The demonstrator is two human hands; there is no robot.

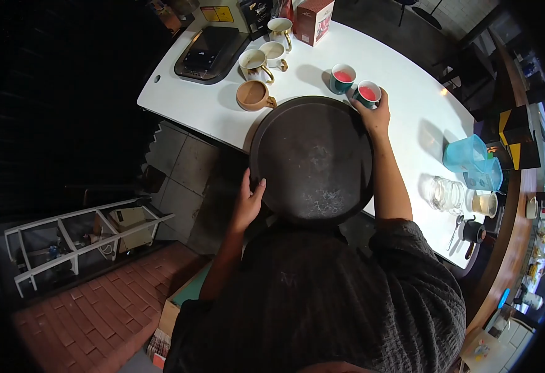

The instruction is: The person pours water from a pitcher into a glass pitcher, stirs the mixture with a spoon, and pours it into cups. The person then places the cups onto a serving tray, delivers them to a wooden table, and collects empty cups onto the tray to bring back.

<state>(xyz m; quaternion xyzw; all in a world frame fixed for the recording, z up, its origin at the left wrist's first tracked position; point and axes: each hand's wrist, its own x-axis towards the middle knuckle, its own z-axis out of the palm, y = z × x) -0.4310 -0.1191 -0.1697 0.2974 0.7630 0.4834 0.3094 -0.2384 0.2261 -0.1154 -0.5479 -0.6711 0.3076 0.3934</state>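
My left hand (247, 198) grips the left rim of a round dark serving tray (313, 155), held level in front of my body at the counter's edge. Nothing stands on the tray; pale scuffs mark its surface. Beyond its right rim, my right hand (375, 115) is closed around a green cup (367, 94) with pink-red contents. A matching cup (342, 79) with the same contents stands on the counter just left of it. To the left of the tray is a brown mug (254, 96) with a gold handle, near its rim.
White mugs with gold handles (254, 65) stand on the white counter (397, 65) beside a black scale-like device (213, 55). A box (314, 22) is at the back. On the right are blue pitchers (468, 154), stacked glassware (445, 194) and a small dark pot (473, 231).
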